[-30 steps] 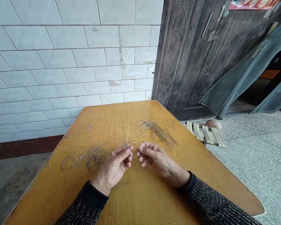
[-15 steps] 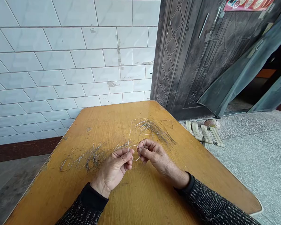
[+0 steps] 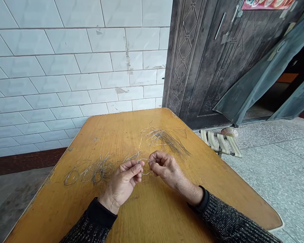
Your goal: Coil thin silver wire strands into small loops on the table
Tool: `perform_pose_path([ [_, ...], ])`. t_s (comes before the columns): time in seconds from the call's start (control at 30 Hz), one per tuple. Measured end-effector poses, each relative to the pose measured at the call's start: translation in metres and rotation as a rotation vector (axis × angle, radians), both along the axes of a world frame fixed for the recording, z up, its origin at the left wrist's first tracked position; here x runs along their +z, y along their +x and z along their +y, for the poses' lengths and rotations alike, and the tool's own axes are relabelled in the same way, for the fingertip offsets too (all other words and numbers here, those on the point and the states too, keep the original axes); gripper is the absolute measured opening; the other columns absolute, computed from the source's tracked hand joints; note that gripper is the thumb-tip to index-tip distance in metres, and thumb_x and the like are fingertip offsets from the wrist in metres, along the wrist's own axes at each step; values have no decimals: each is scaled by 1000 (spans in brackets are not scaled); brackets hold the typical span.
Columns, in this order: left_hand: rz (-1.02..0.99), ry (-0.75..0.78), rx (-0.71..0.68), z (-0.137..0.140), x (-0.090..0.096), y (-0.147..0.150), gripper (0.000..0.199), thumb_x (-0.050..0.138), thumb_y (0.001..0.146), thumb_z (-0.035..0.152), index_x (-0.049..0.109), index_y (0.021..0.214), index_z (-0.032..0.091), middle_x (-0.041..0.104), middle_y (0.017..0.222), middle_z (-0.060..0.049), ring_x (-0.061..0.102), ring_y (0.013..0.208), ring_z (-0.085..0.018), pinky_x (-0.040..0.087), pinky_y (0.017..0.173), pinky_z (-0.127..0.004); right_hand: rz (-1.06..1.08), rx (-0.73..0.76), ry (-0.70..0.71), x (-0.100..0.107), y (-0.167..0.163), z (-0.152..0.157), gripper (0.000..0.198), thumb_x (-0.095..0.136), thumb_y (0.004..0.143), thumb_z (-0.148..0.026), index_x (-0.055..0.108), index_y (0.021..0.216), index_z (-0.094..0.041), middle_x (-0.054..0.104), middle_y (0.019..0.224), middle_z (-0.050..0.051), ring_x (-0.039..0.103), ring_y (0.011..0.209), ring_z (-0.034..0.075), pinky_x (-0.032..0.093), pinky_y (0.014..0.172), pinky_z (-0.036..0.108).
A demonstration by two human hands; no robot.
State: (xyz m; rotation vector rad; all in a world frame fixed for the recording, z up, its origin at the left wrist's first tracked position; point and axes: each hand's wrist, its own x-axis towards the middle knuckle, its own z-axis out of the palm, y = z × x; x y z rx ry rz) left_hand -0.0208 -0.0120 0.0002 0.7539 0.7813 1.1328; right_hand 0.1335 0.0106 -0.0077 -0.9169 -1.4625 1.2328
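Note:
Between my two hands, above the wooden table (image 3: 152,209), is a thin silvery wire (image 3: 140,145) bent into a small loop. My left hand (image 3: 128,175) pinches the loop's left side between thumb and forefinger, and a free end of the wire sticks up past the fingertips. My right hand (image 3: 167,168) is closed in a pinch at the loop's right side, with the wire running into its fingertips. Coiled wire loops (image 3: 98,170) lie on the table left of my left hand. Beyond my right hand is a loose bundle of straighter wires (image 3: 167,138).
A white tiled wall (image 3: 66,77) stands behind the table. To the right are a dark carved metal door (image 3: 205,67) and a grey-green curtain (image 3: 266,71). On the floor beside the table sits a low strapped stool (image 3: 221,143), with a round pale object (image 3: 229,132) by it.
Both hands have hardly moved and still pinch the wire loop. My right hand's fingers have curled slightly at the loop's right side.

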Motion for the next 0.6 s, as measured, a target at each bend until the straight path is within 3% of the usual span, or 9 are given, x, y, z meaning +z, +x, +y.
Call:
perform_pose_path([
  [0.13,141,50,4,2,-1,-4,15,76,58,24,69,69,15,58,64,1,47,54,-6,35,52,-20,-198,-17,141,5,9,1,7,52,73,-23,51,69,-17,47,51,-6,42,43,6,36,41,18],
  [0.27,354,135,27,3,-3,-5,18,71,64,30,69,73,15,55,61,1,44,54,-8,33,51,-22,-510,-257,639,15,17,-3,12,50,82,-22,59,86,-15,62,78,4,54,59,9,46,54,22],
  [0.33,445,177,9,3,-3,-4,19,69,66,32,69,73,15,53,58,1,43,53,-8,32,50,-22,-660,-274,895,17,19,-5,18,48,85,-20,58,99,-15,62,100,9,58,77,13,49,65,25],
  [0.4,514,218,-12,2,-3,-2,19,67,68,33,68,73,15,51,56,2,42,52,-8,32,50,-23,-825,-248,1057,16,20,-5,24,46,87,-20,56,108,-16,58,113,10,56,92,17,49,71,28],
  [0.6,583,223,-24,-1,-1,0,21,65,69,34,68,77,15,53,56,2,44,52,-9,33,51,-24,-1048,-318,1120,18,22,-4,25,46,87,-23,55,109,-16,60,111,9,54,92,19,50,68,29],
])
